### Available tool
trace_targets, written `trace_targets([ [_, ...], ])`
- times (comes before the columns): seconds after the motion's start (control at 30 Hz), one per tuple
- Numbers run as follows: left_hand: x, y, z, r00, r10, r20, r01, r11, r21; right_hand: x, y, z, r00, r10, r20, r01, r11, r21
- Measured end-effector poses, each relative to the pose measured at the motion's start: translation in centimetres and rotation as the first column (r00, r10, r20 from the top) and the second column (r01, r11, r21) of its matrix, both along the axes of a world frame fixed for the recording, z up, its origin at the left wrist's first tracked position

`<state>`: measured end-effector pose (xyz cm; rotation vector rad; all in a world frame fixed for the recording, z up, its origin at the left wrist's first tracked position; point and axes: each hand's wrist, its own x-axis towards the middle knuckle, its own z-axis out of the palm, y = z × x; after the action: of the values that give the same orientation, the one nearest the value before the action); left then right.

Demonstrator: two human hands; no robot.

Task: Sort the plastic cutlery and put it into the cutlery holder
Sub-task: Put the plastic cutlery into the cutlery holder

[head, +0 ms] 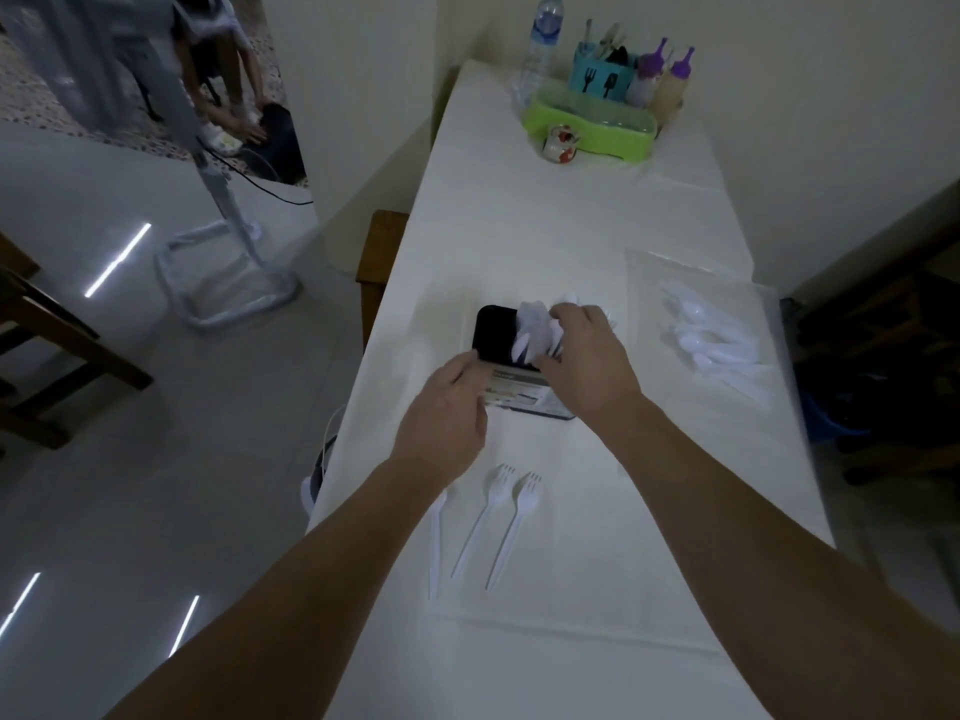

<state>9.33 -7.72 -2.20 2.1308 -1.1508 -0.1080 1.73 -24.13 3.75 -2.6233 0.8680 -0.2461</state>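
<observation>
Two bare hands meet at a black cutlery holder point(491, 330) standing near the middle of a long white surface point(571, 226). White plastic cutlery point(535, 330) sticks up out of the holder's right part, while its left part shows only dark. The right hand point(587, 356) reaches over the holder's right side, its fingers point(563, 314) curled around the standing cutlery; whether they grip it tightly or just gather it is hard to judge, because the hand hides the stems. The left hand point(447, 407) rests against the holder's near left side, fingers fairly straight and touching its wall and the printed label point(519, 389) on the front. Both hands cover much of the holder's front and base.

Closer to the viewer, between the two forearms, three white plastic pieces lie side by side on the surface: two forks point(498, 517) with prongs pointing away, and a third piece point(435, 543) to their left whose head is hidden under the left wrist.

To the right of the holder, well apart from it, a pile of white spoons point(711, 340) lies on clear plastic wrap point(644, 262), pale and blurred against the surface.

At the far end stand a green tray point(587, 129), a water bottle point(540, 44), and a teal utensil caddy point(602, 72).
</observation>
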Motion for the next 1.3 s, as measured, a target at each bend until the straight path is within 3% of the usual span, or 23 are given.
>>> trace_targets([
  [0.13,-0.3,1.6,-0.1,0.980,0.180,-0.088,-0.181,0.984,0.000,-2.6,2.1,0.1,0.987,-0.072,0.146,0.068,0.997,0.031],
  [0.23,-0.3,3.2,-1.2,0.888,0.364,-0.281,-0.335,0.931,0.147,-4.7,4.2,-1.1,0.957,-0.167,0.237,0.143,0.983,0.117],
  [0.37,-1.0,5.3,-3.1,0.769,0.506,-0.390,-0.355,0.846,0.398,-7.5,7.1,-5.0,0.942,-0.323,0.092,0.284,0.912,0.296],
  [0.53,-3.5,7.3,-5.7,0.792,0.493,-0.361,-0.229,0.787,0.572,-9.6,9.9,-10.2,0.859,-0.437,-0.268,0.511,0.775,0.371],
  [0.63,-5.4,7.5,-6.2,0.812,0.488,-0.320,-0.230,0.772,0.593,-9.6,11.4,-12.3,0.817,-0.440,-0.372,0.569,0.720,0.397],
  [0.97,-6.3,6.1,-5.5,0.857,0.453,-0.245,-0.191,0.721,0.666,-8.7,11.7,-12.9,0.778,-0.462,-0.425,0.617,0.689,0.381],
  [1.3,-7.8,1.8,-5.8,0.926,0.243,-0.290,-0.045,0.832,0.554,-11.0,11.0,-12.3,0.829,-0.414,-0.375,0.557,0.662,0.502],
])
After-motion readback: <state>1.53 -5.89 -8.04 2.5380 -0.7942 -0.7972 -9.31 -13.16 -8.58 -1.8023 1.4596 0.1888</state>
